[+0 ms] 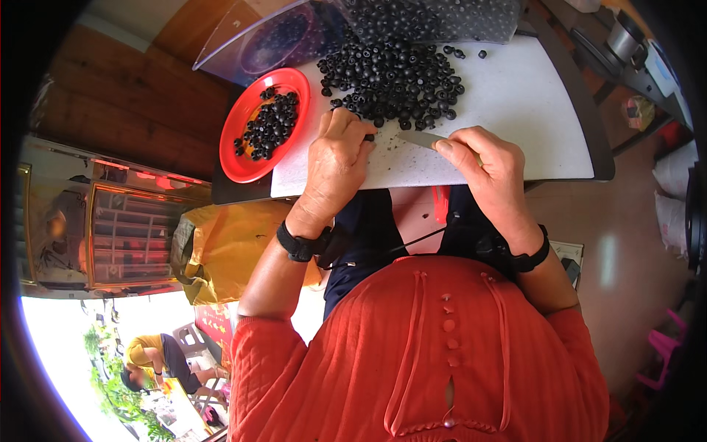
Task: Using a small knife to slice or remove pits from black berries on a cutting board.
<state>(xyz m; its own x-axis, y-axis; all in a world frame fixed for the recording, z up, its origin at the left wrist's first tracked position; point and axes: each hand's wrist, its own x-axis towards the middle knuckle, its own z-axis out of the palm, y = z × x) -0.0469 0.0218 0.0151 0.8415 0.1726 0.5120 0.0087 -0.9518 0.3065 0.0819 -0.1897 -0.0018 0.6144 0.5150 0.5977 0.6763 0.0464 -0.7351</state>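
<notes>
On the white board (530,118) lies a big heap of small black round pieces (394,77), which look like berries or nuts; I cannot tell which. My left hand (339,158) is closed at the heap's near edge, its thumb and fingertips pinching one black piece (370,137). To its right my right hand (482,158) grips a small knife (418,138), with the blade pointing left toward the left hand. The blade and the pinched piece are apart. Dark crumbs are scattered on the board between the hands.
Left of my left hand stands a red plate (234,151) with more black pieces in it. A clear plastic sheet (243,55) rises behind the heap. Below the table's left side is a yellow bag (228,243). Another person (158,361) sits far off at lower left.
</notes>
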